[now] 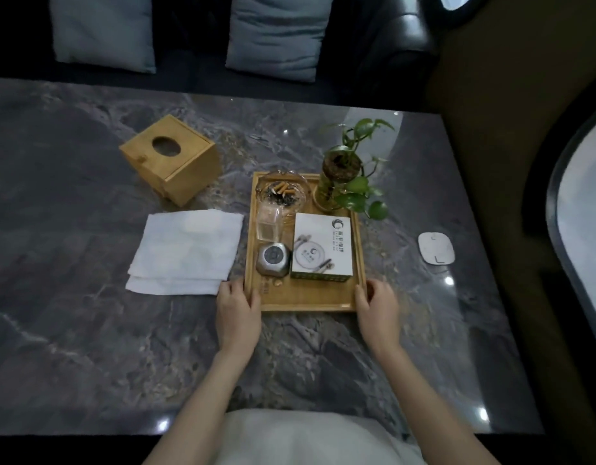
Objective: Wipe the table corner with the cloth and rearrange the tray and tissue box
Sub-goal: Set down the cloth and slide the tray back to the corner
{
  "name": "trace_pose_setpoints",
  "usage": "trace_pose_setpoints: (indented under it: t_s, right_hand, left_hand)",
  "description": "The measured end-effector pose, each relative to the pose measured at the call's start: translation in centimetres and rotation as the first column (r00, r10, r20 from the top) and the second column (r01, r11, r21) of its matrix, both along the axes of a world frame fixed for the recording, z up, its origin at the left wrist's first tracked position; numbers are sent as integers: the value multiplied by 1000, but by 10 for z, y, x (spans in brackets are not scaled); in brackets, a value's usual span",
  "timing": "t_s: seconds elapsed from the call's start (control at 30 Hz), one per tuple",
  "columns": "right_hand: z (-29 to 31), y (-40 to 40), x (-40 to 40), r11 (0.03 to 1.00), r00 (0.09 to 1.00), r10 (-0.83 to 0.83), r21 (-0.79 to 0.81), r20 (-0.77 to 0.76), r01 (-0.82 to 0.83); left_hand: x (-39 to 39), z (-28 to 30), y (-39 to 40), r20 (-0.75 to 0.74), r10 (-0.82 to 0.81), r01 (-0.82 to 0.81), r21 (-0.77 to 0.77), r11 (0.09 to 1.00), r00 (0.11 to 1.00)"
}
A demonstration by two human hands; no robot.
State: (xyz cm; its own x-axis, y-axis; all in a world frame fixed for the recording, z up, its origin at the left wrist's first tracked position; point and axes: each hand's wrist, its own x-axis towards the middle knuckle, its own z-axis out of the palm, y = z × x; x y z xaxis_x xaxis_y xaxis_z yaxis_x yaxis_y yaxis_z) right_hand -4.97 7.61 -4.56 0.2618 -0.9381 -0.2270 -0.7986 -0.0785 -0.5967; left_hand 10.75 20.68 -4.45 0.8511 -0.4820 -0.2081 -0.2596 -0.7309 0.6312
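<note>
A wooden tray (pixel 306 298) lies on the dark marble table (pixel 88 330), right of centre. My left hand (pixel 238 313) grips its near left corner and my right hand (pixel 379 308) grips its near right corner. The tray carries a glass ashtray (pixel 280 193) with cigarette butts, a drinking glass (pixel 269 223), a small silver device (pixel 273 260), a white printed box (pixel 323 245) and a potted plant (pixel 340 177). A folded white cloth (pixel 186 250) lies just left of the tray. The wooden tissue box (pixel 171 159) stands behind the cloth, turned at an angle.
A small white coaster-like pad (pixel 437 247) rests near the table's right edge. Beyond the table's far edge is a dark sofa with two grey cushions (pixel 276 31). A brown padded wall (pixel 491 162) borders the right side.
</note>
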Motion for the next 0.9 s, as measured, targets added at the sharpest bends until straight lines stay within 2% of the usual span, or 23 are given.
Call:
trace_pose_setpoints:
  t_s: [0.17,0.3,0.43,0.5,0.6,0.73,0.9]
  right_hand:
    - [1,3,2,998,992,30,-49,-119,-36]
    - [2,5,5,984,965,118,-106,-236,-146]
    - [8,1,4,978,966,153,-107,-211,-178]
    - [11,1,3,985,978,139,-83,-153,-153]
    - [14,-2,2,997,998,53,51,16,-54]
    - [15,-12,3,977,986,-48,211,161,13]
    - [3,-22,14,975,993,-92,208,80,74]
  left_hand:
    - [0,0,1,79,-20,18,34,999,997]
    - [3,0,0,175,-101,77,135,988,979]
    - [3,8,-3,195,-127,96,160,982,973]
    - [3,11,-5,135,-77,65,95,993,988]
    - [6,20,-8,-55,39,-43,-61,997,998]
    - [9,29,-16,-214,128,-149,-86,985,968]
    - [20,25,-32,-288,202,-217,-21,976,936]
